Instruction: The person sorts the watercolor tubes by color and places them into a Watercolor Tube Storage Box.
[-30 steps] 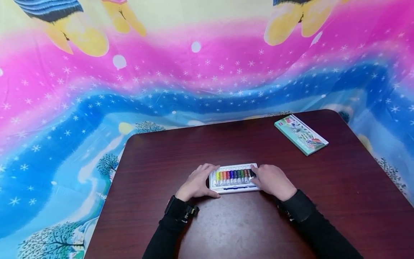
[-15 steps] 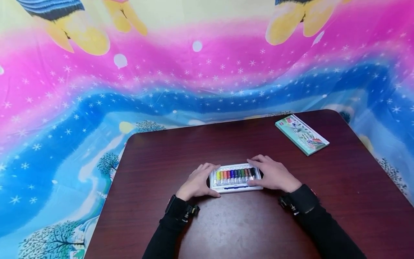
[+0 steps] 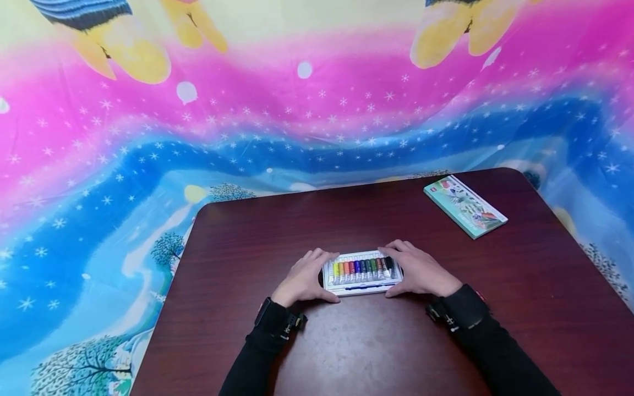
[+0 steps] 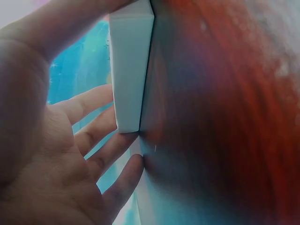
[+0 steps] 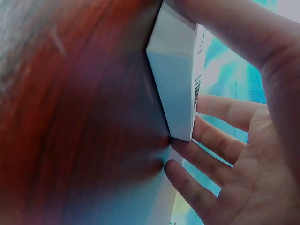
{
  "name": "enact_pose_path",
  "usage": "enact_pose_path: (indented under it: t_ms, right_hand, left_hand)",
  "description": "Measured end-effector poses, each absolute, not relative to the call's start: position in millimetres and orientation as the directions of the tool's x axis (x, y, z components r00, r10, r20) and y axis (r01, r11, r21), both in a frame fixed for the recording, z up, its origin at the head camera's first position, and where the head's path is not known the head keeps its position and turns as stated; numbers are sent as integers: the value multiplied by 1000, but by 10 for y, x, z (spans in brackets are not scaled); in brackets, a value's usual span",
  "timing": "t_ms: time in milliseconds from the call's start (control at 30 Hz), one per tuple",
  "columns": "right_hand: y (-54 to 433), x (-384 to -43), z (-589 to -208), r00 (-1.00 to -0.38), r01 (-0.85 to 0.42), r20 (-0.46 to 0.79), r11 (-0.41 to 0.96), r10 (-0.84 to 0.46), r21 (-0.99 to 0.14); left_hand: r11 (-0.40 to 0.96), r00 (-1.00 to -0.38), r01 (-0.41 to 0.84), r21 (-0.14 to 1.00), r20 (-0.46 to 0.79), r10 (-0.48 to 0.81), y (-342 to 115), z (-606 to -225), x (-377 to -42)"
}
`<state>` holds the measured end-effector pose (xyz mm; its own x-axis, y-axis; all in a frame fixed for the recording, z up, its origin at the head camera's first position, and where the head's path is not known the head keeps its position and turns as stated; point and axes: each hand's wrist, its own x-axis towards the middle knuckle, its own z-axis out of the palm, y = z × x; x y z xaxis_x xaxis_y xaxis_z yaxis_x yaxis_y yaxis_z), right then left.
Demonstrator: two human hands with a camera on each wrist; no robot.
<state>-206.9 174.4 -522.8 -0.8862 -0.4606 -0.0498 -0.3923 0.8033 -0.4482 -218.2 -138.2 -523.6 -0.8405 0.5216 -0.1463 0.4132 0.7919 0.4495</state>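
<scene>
A white paint box (image 3: 359, 292) lies flat on the table between both hands in the head view. It holds a row of coloured paint tubes (image 3: 361, 269), yellow at the left through to black at the right. Along its front slot lies a thin blue brush (image 3: 371, 286). My left hand (image 3: 299, 280) holds the box's left end, thumb at the near edge and fingers at the far edge. At the right end, my right hand (image 3: 423, 270) grips it the same way. Both wrist views show the box's pale side (image 4: 129, 70) between thumb and fingers.
A mint-green box (image 3: 465, 208) with a printed plant picture lies askew at the back right of the dark red-brown table (image 3: 257, 236). Behind the table hangs a colourful printed cloth (image 3: 277, 110).
My right hand has shifted from over the black tube to the box's right end, its thumb now at the near edge. The left hand has stayed in place.
</scene>
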Motion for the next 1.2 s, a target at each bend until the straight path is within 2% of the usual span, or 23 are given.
enact_pose_path:
  t_ms: [300,533,867,1200]
  right_hand:
    - [1744,-2078,-5207,-884,-396,-39,790,-466,-469]
    - [1736,-2017,-5168,-876,-405,-61,799,-478,-444]
    - [1789,-1797,-5114,-852,-399,-151,809,-501,-431]
    - [1888,-1533,-5096,-836,-417,-124,766,-534,-489]
  left_hand:
    - [797,-844,421,432,-136,519,-1342,-5210,-2202]
    - [801,-832,448,397,-143,536,-1300,-5168,-2208]
    - [755,-831,408,514,-132,540,-1321,-5154,-2183]
    - [701,-837,384,601,-94,539,-1257,-5188,-2208]
